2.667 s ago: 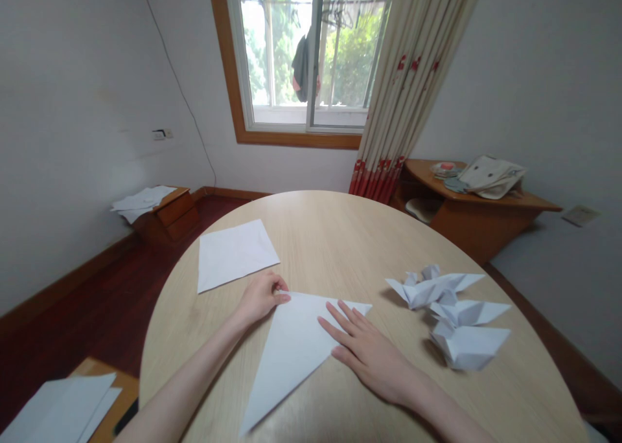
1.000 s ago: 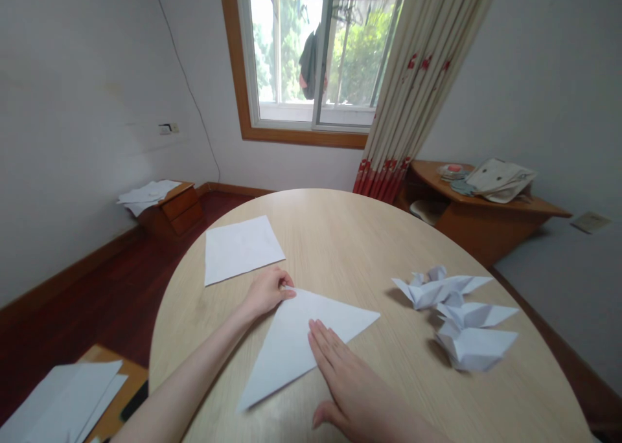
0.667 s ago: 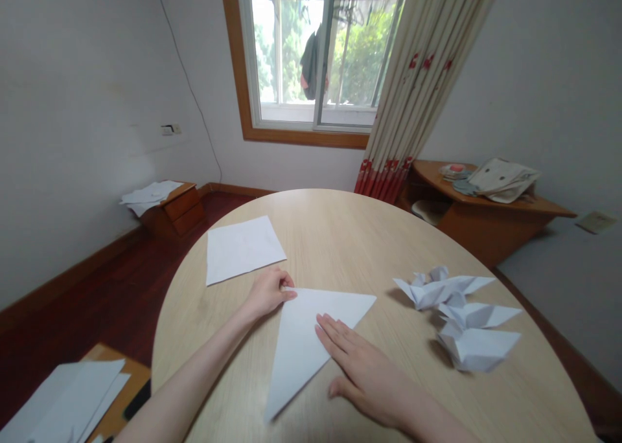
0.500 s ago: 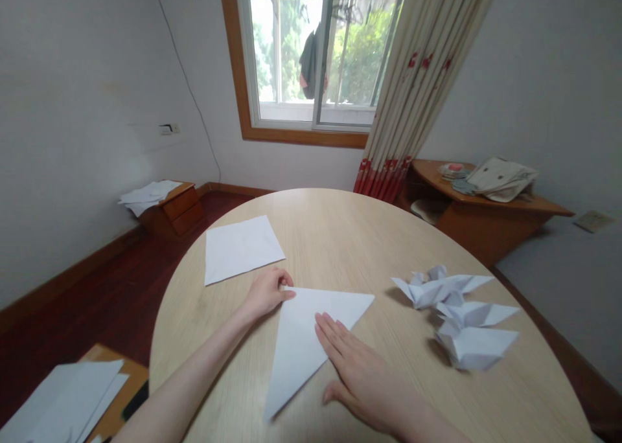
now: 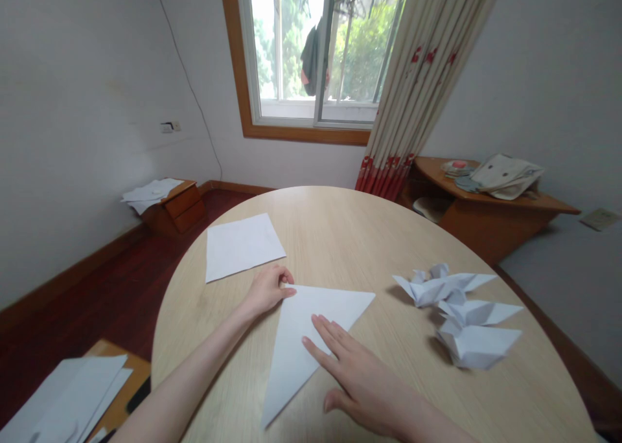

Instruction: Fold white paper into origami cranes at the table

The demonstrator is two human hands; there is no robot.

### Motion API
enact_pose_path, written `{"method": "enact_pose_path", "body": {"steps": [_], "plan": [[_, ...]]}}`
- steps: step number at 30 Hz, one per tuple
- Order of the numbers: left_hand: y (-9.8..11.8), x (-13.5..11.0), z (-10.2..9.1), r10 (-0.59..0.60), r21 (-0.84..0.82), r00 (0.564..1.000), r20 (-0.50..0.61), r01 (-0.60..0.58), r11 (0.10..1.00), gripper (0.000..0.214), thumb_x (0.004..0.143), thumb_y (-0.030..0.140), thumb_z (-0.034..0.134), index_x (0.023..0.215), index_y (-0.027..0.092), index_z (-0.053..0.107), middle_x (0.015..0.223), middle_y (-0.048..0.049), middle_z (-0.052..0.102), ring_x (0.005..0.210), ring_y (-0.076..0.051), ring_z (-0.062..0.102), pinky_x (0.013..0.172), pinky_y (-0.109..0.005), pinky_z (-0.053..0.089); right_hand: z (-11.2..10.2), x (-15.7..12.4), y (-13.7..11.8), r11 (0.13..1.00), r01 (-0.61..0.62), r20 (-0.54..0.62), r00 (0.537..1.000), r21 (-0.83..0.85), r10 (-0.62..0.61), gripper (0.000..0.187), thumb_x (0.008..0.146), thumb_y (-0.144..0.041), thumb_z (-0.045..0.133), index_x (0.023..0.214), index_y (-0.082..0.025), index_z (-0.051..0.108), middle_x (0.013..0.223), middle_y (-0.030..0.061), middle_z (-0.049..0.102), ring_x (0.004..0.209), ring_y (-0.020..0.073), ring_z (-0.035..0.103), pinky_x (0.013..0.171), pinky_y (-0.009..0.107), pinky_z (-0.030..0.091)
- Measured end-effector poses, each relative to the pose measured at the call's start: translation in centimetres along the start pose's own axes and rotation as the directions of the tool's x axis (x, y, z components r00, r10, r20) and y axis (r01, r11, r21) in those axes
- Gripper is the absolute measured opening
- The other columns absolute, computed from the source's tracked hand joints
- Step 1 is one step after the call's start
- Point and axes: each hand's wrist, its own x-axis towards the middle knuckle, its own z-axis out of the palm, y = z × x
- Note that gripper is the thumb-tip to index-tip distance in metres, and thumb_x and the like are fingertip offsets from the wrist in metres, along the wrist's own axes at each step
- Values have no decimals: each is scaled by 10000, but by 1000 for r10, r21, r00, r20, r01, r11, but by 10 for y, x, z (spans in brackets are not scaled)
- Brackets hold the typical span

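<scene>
A white sheet of paper (image 5: 296, 359), folded into a triangle, lies flat on the round wooden table (image 5: 335, 236). My left hand (image 5: 269, 289) pinches its upper left corner between thumb and curled fingers. Over the paper's long right edge lies my right hand (image 5: 345, 359), palm down, fingers stretched and spread, thumb out to the side over the table. Beyond my left hand sits a square of white paper (image 5: 245, 245). To the right stand several folded paper figures (image 5: 457, 317) with pointed wings, bunched together.
At the lower left, white sheets (image 5: 58, 397) rest on a low wooden surface beside the table. A small drawer cabinet (image 5: 177, 203) with papers stands at the left wall. By the curtain (image 5: 413, 74), a wooden desk (image 5: 486, 223) carries a cloth bag (image 5: 505, 176).
My right hand's fingers have spread apart, the index finger moving left over the paper. My left hand keeps its pinch at the corner.
</scene>
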Motion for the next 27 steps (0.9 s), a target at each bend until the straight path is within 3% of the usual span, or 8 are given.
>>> {"method": "enact_pose_path", "body": {"steps": [4, 7, 10, 12, 15, 19, 25, 27], "plan": [[-1, 0, 0, 0, -1, 1000, -3, 0, 1000, 141, 664, 178, 738, 769, 190, 645, 810, 6, 631, 811, -182, 580, 728, -273, 399, -3, -1, -2, 999, 39, 16, 999, 29, -40, 788, 780, -417, 728, 1445, -367, 307, 1573, 74, 27, 1420, 353, 9, 1125, 576, 193], [-2, 0, 1, 3, -5, 1000, -6, -3, 1000, 138, 662, 185, 735, 767, 193, 645, 813, 9, 633, 816, -180, 581, 737, -272, 405, -5, -1, -3, 998, 61, 27, 998, 29, -61, 762, 774, -452, 721, 1429, -392, 337, 1574, 39, 102, 1417, 374, -7, 1110, 621, 186], [-3, 1, 2, 7, -8, 1000, -7, -7, 1000, 135, 658, 190, 731, 760, 194, 643, 813, 10, 635, 813, -179, 583, 739, -272, 410, -5, 0, -8, 994, 101, 35, 994, 33, -102, 768, 813, -487, 662, 1463, -300, 297, 1560, 57, 172, 1423, 352, -2, 1129, 614, 133], [-3, 1, 2, 8, -8, 1000, -6, -8, 1000, 139, 656, 191, 730, 764, 194, 643, 813, 9, 635, 809, -179, 582, 737, -273, 411, -2, 2, -14, 989, 131, 51, 990, 61, -134, 813, 839, -508, 618, 1488, -203, 234, 1551, 95, 186, 1432, 304, 61, 1160, 541, 118], [-2, 1, 1, 11, -6, 1000, -3, -11, 1000, 147, 657, 184, 731, 774, 194, 643, 806, 6, 633, 809, -179, 578, 734, -275, 410, 6, 4, -22, 991, 77, 73, 994, 108, -85, 959, 811, -530, 638, 1491, -61, 152, 1535, 181, 179, 1421, 279, 166, 1164, 420, 211], [-2, 1, 1, 9, -7, 1000, -2, -9, 1000, 146, 658, 167, 734, 766, 192, 640, 807, 3, 629, 807, -178, 576, 738, -276, 407, 14, 3, -27, 995, 81, 76, 993, 52, -85, 935, 792, -447, 698, 1470, -15, 221, 1518, 246, 145, 1412, 322, 168, 1148, 433, 237], [-1, 1, 1, 1, -5, 1000, -9, -1, 1000, 142, 652, 173, 738, 755, 194, 643, 808, 7, 632, 813, -182, 579, 749, -280, 408, 19, 0, -19, 959, 279, 60, 959, -43, -277, 808, 782, -394, 725, 1462, -333, 293, 1555, 171, 61, 1388, 427, 73, 1061, 657, 234], [-1, 1, 1, -1, -5, 1000, -10, 1, 1000, 143, 652, 179, 738, 757, 195, 641, 810, 8, 634, 816, -182, 579, 750, -278, 409, 24, -1, -15, 947, 311, 27, 950, -81, -310, 826, 787, -421, 714, 1470, -358, 252, 1558, 163, 18, 1383, 443, 60, 1038, 679, 255]]}}
